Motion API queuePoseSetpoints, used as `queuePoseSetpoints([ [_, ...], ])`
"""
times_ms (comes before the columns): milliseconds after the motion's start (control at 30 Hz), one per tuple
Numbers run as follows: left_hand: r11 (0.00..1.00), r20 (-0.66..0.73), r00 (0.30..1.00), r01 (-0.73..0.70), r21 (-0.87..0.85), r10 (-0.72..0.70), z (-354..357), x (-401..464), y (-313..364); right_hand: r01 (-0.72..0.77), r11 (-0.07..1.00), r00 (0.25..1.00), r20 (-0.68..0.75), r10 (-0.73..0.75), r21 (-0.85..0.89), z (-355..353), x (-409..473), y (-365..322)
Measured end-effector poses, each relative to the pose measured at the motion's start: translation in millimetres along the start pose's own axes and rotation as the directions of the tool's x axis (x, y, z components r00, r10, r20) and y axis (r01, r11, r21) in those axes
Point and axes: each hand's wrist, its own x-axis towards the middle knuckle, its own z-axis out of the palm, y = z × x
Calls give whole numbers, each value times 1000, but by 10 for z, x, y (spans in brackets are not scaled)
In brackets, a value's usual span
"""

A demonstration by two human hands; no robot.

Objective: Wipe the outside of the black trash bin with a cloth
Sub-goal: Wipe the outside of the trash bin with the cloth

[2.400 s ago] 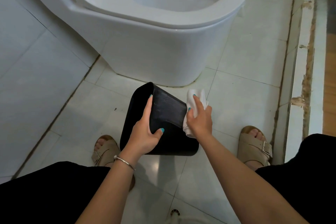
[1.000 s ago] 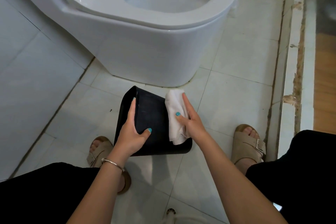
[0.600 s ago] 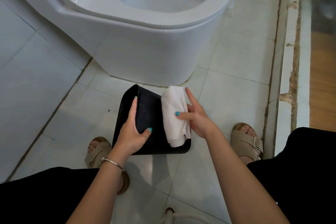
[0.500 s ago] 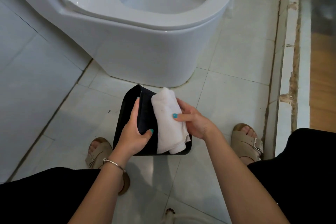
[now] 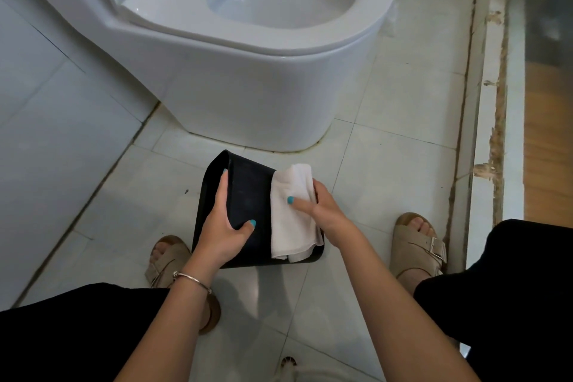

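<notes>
The black trash bin [image 5: 248, 195] lies tipped over just above the tiled floor, its open mouth facing left and its side turned up toward me. My left hand [image 5: 223, 226] grips its rim, fingers on the outer edge and thumb on the upper side. A white cloth [image 5: 291, 214] is draped over the right part of the bin's side, covering its base end. My right hand [image 5: 322, 208] presses the cloth against the bin, thumb on top of the fabric.
A white toilet [image 5: 248, 71] with its seat down stands right behind the bin. A tiled wall [image 5: 46, 133] runs along the left. A raised threshold [image 5: 490, 102] borders the right. My sandalled feet [image 5: 418, 242] flank the bin. A floor drain [image 5: 288, 361] sits near the bottom edge.
My right hand slid the cloth leftward across the bin's side, then back to the right toward its base. My left hand has kept its grip on the rim.
</notes>
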Motion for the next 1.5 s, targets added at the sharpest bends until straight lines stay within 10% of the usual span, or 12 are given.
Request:
queuePoseSetpoints([
  [433, 1000, 28, 999, -17, -12, 18, 14, -3, 45, 148, 820, 868, -324, -375, -553, 413, -83, 298],
  [933, 998, 86, 994, -57, -39, 60, 64, 32, 95, 356, 782, 850, -170, -498, -512, 579, -42, 79],
  [1300, 998, 81, 995, -58, -33, 61, 31, 66, 54, 35, 908, 878, -420, -228, -418, 188, 115, 417],
  [1500, 994, 97, 992, -72, -85, 80, 103, 51, 77, 280, 802, 851, -251, -462, -527, 473, 33, 74],
])
